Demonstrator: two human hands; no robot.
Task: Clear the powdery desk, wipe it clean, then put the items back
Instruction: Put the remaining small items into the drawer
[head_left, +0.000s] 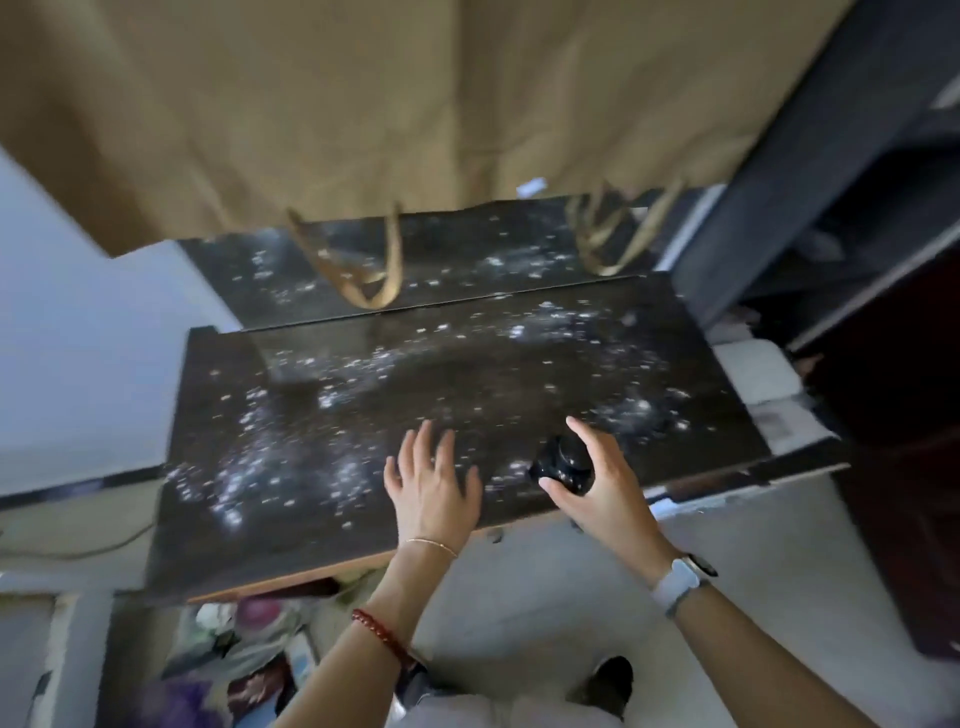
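The dark glossy desk (467, 395) is speckled all over with white powder. My right hand (602, 488) grips a small round black object (563, 465) just above the desk's front edge, right of centre. My left hand (434, 486) hovers flat beside it, fingers spread, holding nothing. The whole frame is motion-blurred.
A tan curtain (415, 104) with looped ties (363, 270) hangs over the raised back ledge (457, 254). A dark cabinet (831, 182) stands at the right. Bags and clutter (239, 654) lie on the floor under the desk's left side. A white wall is on the left.
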